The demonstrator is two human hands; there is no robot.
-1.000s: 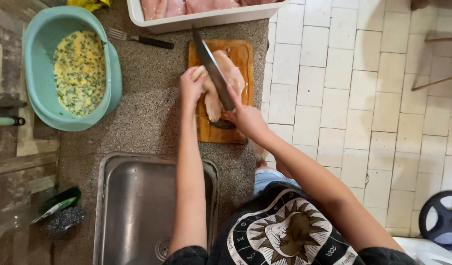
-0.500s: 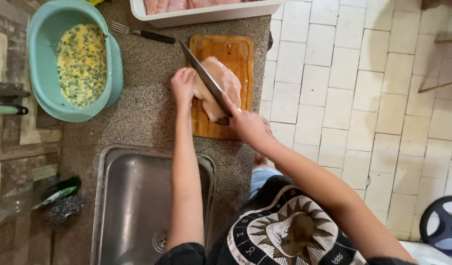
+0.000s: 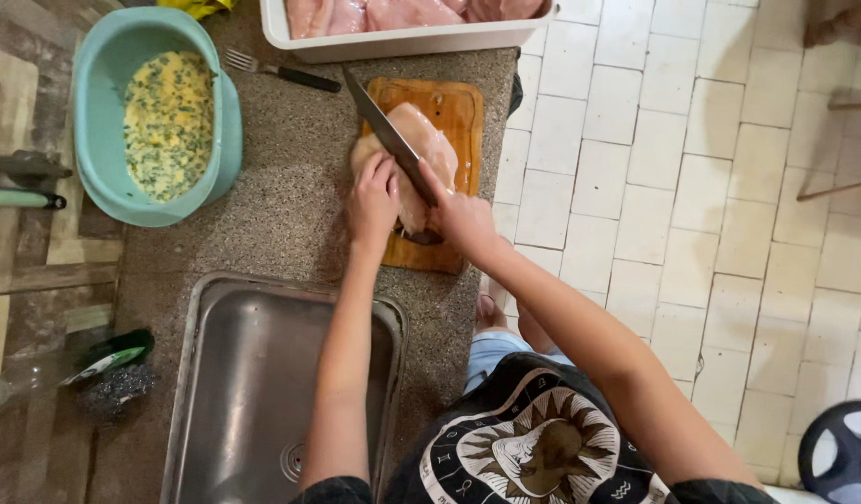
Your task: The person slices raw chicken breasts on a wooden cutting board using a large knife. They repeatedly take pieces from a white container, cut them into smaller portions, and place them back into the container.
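Speckled grey granite counter (image 3: pixel 290 201) carries a teal plastic tub of herbed egg mix (image 3: pixel 160 117), then a steel sink (image 3: pixel 262 392) below. Left hand (image 3: pixel 373 198) presses flat, fingers spread, on the glossy pale raw chicken breast (image 3: pixel 426 154) atop the wooden cutting board (image 3: pixel 454 112). Right hand (image 3: pixel 463 217) is clenched around the long steel knife (image 3: pixel 386 131), whose blade has since shifted leftward across the meat.

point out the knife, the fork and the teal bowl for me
knife (image 3: pixel 386 131): head view, middle of the blade over the raw chicken
fork (image 3: pixel 279 70): head view, neck where tines meet the dark handle
teal bowl (image 3: pixel 102 103): head view, left inner wall
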